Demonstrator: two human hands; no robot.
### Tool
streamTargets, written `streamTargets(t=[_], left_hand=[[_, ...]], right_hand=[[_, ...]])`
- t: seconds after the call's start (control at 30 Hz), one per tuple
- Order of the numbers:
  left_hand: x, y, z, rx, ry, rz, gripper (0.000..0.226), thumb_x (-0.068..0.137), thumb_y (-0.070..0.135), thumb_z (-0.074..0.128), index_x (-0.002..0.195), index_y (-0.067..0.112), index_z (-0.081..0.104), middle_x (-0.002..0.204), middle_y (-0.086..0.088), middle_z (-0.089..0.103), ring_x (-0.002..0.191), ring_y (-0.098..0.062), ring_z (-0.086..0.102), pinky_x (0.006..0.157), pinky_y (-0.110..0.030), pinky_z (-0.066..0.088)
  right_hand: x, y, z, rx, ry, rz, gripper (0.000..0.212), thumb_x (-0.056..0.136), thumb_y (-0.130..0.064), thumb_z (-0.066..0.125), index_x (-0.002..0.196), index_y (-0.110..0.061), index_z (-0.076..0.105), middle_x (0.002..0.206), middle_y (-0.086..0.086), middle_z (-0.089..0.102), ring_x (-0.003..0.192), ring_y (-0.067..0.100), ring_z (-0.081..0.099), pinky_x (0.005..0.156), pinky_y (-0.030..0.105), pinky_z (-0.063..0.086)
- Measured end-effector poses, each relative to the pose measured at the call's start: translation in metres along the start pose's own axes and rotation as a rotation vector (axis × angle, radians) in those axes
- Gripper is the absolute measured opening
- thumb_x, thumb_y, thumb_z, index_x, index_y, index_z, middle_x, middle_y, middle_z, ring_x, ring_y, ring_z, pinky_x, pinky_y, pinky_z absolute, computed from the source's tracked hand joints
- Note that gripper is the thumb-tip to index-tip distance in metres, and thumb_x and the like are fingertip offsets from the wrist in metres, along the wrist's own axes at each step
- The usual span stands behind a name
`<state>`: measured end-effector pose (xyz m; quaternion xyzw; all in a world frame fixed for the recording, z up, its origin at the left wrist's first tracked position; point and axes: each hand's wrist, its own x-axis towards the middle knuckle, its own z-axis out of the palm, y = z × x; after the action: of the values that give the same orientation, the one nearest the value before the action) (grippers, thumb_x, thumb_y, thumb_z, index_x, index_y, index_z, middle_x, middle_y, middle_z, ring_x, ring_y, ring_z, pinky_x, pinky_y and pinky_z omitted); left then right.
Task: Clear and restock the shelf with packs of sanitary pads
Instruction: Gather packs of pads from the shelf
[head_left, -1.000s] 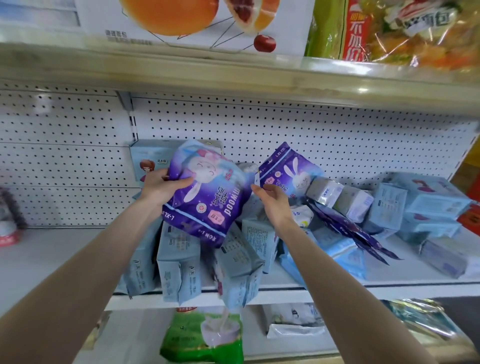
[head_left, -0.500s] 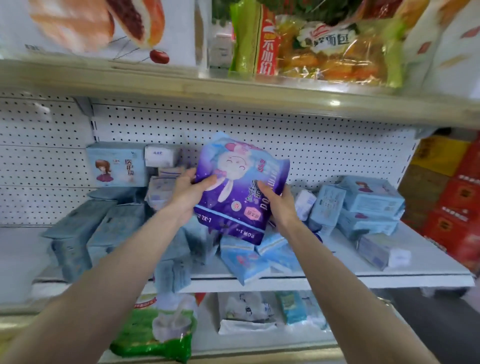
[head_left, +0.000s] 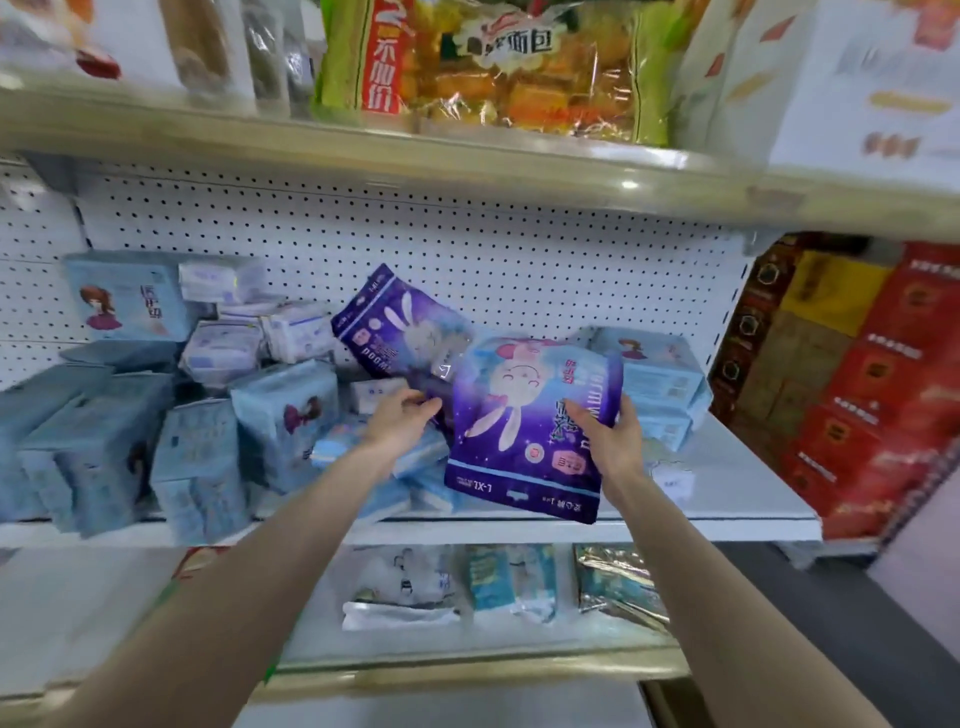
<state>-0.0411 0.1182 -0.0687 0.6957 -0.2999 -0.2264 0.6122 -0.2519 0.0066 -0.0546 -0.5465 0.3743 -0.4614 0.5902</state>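
right hand: gripping the purple pack at its 3 o'clock edge, thumb on the printed face, remaining fingers hidden behind it
purple pack: held up in front of the shelf, print upside down, bunny ears pointing to 6 o'clock, size strip along the bottom, lower edge overlapping the shelf's front lip in view
left hand: at 9 o'clock of the held pack, fingers curled at the lower corner of the second purple pack; grip or mere touch, cannot tell, too blurred
second purple pack: at 11 o'clock of the held pack, tilted, propped on the heap in front of the pegboard
blue packs: jumbled heap at 9 o'clock on the shelf, some upright, some leaning, a few jutting over the front lip
blue stack: at 3 o'clock, behind the right hand, packs lying flat one on another
white packs: small, piled on the heap at 10 o'clock, just beside the second purple pack
shelf right end: bare white surface at 4 o'clock
upper shelf: at 12 o'clock, bread bag on it
lower shelf: at 6 o'clock, a few blurred packs lying flat
red cartons: stacked at 3 o'clock, past the shelf end
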Motion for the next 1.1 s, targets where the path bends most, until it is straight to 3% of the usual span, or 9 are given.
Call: streamTargets(t=[0.1,0.23,0.37,0.5,0.6,0.8,0.9,0.97,1.1], left_hand=[[0.007,-0.003,0.013,0.173,0.065,0.005,0.022,0.091,0.022,0.066,0.109,0.011,0.058,0.102,-0.004,0.062,0.094,-0.021,0.056,0.076,-0.024,0.039],[0.015,-0.012,0.032,0.231,0.041,-0.03,0.028,0.087,0.025,0.071,0.106,0.007,0.059,0.09,-0.005,0.057,0.09,-0.026,0.055,0.069,-0.027,0.038],[0.029,-0.018,0.043,0.343,0.033,-0.055,0.063,0.079,0.032,0.077,0.129,0.009,0.048,0.126,-0.02,0.055,0.121,-0.034,0.049,0.093,-0.036,0.043],[0.033,-0.017,0.049,0.422,0.06,-0.066,0.081,0.08,0.023,0.078,0.143,0.005,0.031,0.131,-0.023,0.055,0.125,-0.038,0.048,0.1,-0.04,0.042],[0.034,-0.018,0.049,0.391,0.133,-0.067,0.074,0.08,0.007,0.076,0.14,0.001,0.033,0.125,-0.023,0.059,0.118,-0.037,0.055,0.093,-0.037,0.043],[0.043,-0.004,0.057,0.007,0.199,-0.026,0.059,0.08,-0.006,0.07,0.131,0.007,0.043,0.111,-0.019,0.061,0.1,-0.033,0.06,0.082,-0.037,0.049],[0.047,0.008,0.052,-0.092,0.246,-0.017,0.053,0.082,-0.006,0.069,0.129,0.003,0.046,0.106,-0.011,0.058,0.095,-0.026,0.057,0.084,-0.034,0.048],[0.05,0.015,0.047,-0.124,0.278,-0.003,0.046,0.084,-0.005,0.068,0.127,0.002,0.052,0.107,-0.01,0.06,0.094,-0.025,0.057,0.084,-0.033,0.048],[0.053,0.014,0.032,-0.167,0.286,0.005,0.025,0.086,-0.005,0.064,0.109,0.006,0.061,0.105,-0.017,0.065,0.097,-0.032,0.063,0.091,-0.046,0.053]], right_hand=[[0.005,0.008,-0.022,-0.018,0.018,0.011,0.042,0.086,-0.019,0.074,0.121,-0.019,0.05,0.104,0.004,0.07,0.081,0.021,0.07,0.074,0.041,0.058],[0.012,0.021,-0.039,-0.032,0.04,0.036,0.047,0.086,-0.02,0.074,0.125,-0.018,0.049,0.106,0.004,0.07,0.086,0.023,0.071,0.076,0.044,0.058],[0.024,0.031,-0.045,-0.074,0.056,0.012,0.049,0.087,-0.017,0.073,0.129,-0.012,0.049,0.112,0.008,0.069,0.092,0.025,0.07,0.075,0.039,0.058],[0.032,0.044,-0.048,-0.121,0.076,0.002,0.05,0.086,-0.017,0.074,0.129,-0.012,0.05,0.114,0.008,0.069,0.097,0.027,0.07,0.083,0.046,0.058],[0.035,0.053,-0.048,-0.149,0.1,0.002,0.044,0.085,-0.018,0.075,0.123,-0.013,0.052,0.112,0.008,0.069,0.094,0.026,0.07,0.083,0.048,0.058],[0.043,0.048,-0.044,-0.216,0.169,-0.013,0.051,0.087,-0.025,0.073,0.131,-0.015,0.05,0.116,0.004,0.067,0.098,0.024,0.068,0.084,0.047,0.058],[0.043,0.045,-0.037,-0.194,0.169,-0.028,0.046,0.088,-0.022,0.071,0.129,-0.012,0.051,0.115,0.005,0.067,0.097,0.024,0.068,0.072,0.034,0.056],[0.043,0.042,-0.034,-0.184,0.173,-0.029,0.043,0.089,-0.02,0.071,0.126,-0.011,0.052,0.113,0.006,0.067,0.097,0.025,0.068,0.074,0.036,0.056],[0.04,0.039,-0.032,-0.13,0.166,-0.013,0.043,0.088,-0.018,0.072,0.126,-0.011,0.052,0.113,0.008,0.069,0.095,0.026,0.069,0.078,0.04,0.057]])
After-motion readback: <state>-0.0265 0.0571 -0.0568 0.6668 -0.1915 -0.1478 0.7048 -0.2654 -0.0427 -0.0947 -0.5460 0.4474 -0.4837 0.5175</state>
